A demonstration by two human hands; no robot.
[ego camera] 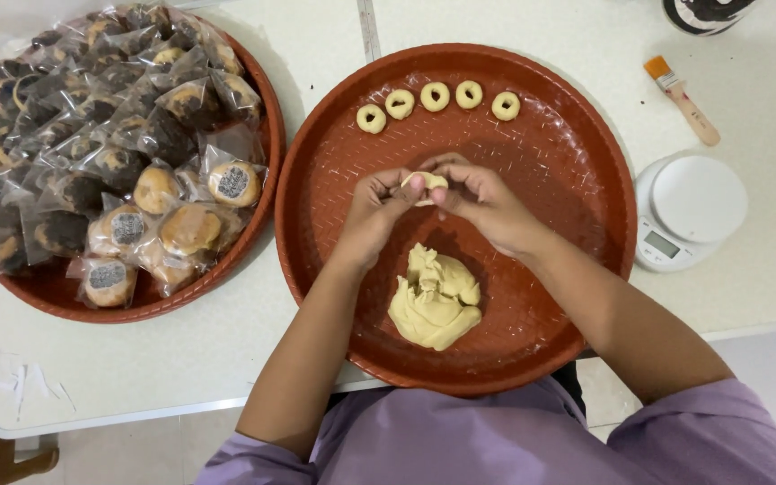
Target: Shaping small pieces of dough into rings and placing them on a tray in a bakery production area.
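Both hands (428, 202) pinched around dough piece (427, 182)

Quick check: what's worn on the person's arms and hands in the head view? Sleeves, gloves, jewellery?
Both hands are bare: left hand, right hand, no gloves, and no rings or watch visible. Forearms are uncovered. Loose lilac fabric sleeves are pushed up to about the elbows, matching the lilac garment at the bottom of the frame.

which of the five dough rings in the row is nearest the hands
The middle dough ring, third from either end; it lies directly above the left hand and right hand.
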